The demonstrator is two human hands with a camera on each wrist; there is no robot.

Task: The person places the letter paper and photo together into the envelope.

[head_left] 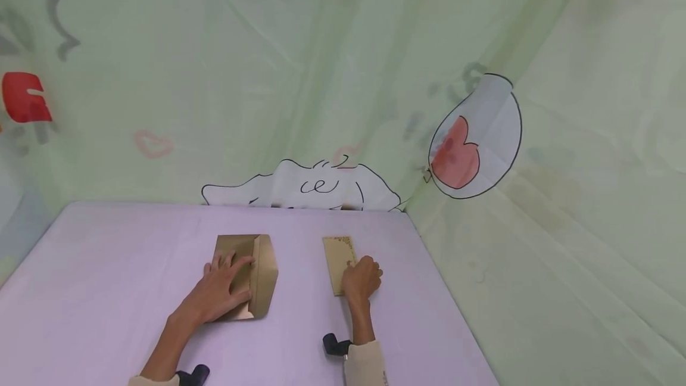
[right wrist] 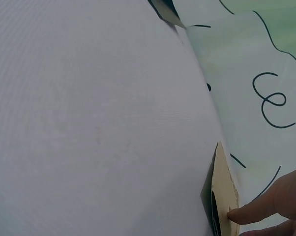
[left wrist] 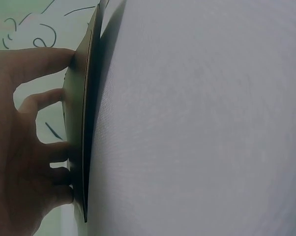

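Observation:
On the left of the table in the head view lies a gold envelope [head_left: 265, 276], its flap spread out toward the right. My left hand [head_left: 213, 292] rests on it with fingers spread; in the left wrist view the fingertips touch the envelope's face [left wrist: 78, 118]. To the right is a smaller cream-gold card [head_left: 336, 258] with a patterned corner and edge. My right hand [head_left: 362, 279] pinches its right side, fingers curled. The right wrist view shows the thumb on the card's face [right wrist: 222, 189], and a narrow gap between its layers. The other fingertips are mostly hidden.
The table [head_left: 423, 326] has a pale lilac cover. Behind it and along its right side hangs a light green curtain [head_left: 241, 76] with printed drawings. A dark wrist mount [head_left: 335, 345] sits by the right sleeve, another [head_left: 194, 375] by the left.

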